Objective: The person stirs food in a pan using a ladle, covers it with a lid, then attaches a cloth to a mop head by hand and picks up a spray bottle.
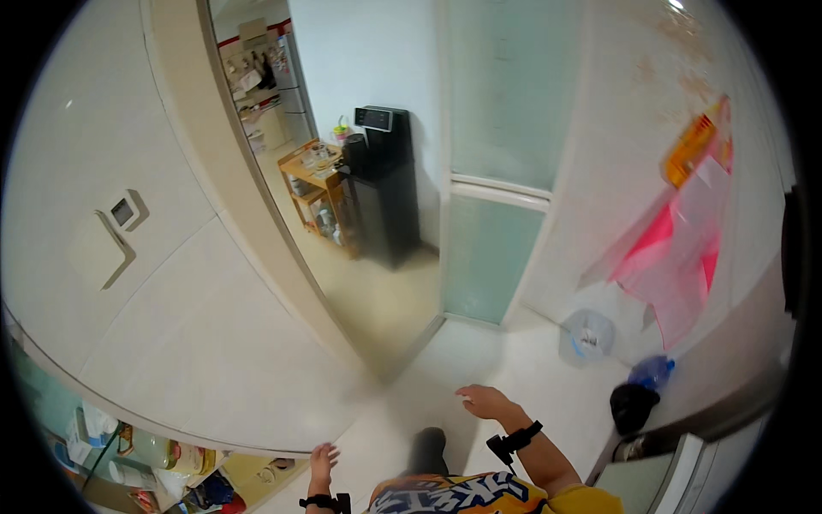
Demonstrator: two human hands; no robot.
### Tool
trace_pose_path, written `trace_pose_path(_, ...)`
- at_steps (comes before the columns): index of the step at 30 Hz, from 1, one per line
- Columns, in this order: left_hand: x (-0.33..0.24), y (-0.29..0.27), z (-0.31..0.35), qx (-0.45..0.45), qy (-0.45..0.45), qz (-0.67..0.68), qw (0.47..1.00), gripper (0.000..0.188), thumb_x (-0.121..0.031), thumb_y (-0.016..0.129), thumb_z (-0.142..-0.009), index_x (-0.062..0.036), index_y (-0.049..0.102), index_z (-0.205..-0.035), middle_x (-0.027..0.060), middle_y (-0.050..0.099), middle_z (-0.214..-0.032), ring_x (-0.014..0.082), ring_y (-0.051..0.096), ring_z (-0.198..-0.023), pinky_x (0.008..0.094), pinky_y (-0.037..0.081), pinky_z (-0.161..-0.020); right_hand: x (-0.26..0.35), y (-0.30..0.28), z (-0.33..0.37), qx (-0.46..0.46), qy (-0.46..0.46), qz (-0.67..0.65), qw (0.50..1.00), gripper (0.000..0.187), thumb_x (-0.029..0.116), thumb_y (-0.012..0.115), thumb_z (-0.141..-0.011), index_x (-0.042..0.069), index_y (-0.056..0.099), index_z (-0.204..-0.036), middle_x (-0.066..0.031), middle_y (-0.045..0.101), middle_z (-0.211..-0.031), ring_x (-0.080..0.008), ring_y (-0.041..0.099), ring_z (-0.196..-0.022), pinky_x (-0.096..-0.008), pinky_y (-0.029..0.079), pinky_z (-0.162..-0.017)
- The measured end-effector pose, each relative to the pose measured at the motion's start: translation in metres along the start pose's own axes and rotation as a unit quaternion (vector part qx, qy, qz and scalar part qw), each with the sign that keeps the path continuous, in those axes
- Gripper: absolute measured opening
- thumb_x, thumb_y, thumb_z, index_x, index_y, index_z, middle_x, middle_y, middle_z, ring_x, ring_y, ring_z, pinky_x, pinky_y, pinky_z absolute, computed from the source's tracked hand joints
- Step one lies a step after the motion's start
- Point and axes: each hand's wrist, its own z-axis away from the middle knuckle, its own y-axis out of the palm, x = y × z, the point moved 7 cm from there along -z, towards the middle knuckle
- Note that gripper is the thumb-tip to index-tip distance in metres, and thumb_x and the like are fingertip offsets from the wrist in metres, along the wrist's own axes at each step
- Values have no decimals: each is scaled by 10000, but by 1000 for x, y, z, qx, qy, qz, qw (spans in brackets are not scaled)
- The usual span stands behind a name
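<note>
My left hand (323, 461) hangs low beside the white wall, close to the shelf at the lower left. Its fingers are apart and nothing is in them. Farther right, my right hand (485, 402) is held over the pale floor with the fingers loosely stretched, and it holds nothing. A black band (514, 440) sits round my right wrist, and another black band (325, 502) is on the left one. Neither hand touches anything. Below them show a yellow printed shirt (462, 495) and a dark-clad leg (428, 450).
Ahead, a doorway leads to a black water dispenser (385, 193) and a wooden cart (325, 176). A frosted glass door (494, 257) stands beside it. At right are a clear bin (575, 343), a blue bottle (651, 372), a black bag (632, 409) and hanging pink plastic (676, 257).
</note>
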Motion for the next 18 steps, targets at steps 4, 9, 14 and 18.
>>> trace_pose_path(4,-90,116,-70,153,78,28,985,278,-208,444,-799,-26,487,-1005,81,582,-857,178,555,-819,276,418,-679,-43,2,-65,150,-4,87,985,283,171,439,-756,108,524,-1019,-114,528,-1009,-272,514,-881,-349,418,-756)
trace_pose_path(9,-208,248,-148,198,271,-152,930,156,-113,429,-834,-12,525,-905,53,542,-699,125,542,-644,246,447,-584,-54,-92,-128,65,3,44,997,363,154,468,-749,97,455,-1107,-105,575,-902,-256,555,-765,-336,444,-673)
trace_pose_path(14,-295,330,-216,175,301,-60,935,149,-71,400,-832,-14,527,-886,14,472,-611,109,495,-570,259,442,-563,-114,-142,-191,76,122,-19,989,657,149,516,-716,52,180,-1272,-115,594,-774,-251,565,-698,-328,441,-620)
trace_pose_path(18,-352,360,-227,148,263,9,953,170,-19,372,-803,-20,523,-881,11,478,-665,108,510,-648,241,432,-608,-182,-160,-271,70,124,12,990,659,101,497,-697,48,183,-1274,-120,592,-734,-271,562,-672,-335,436,-610)
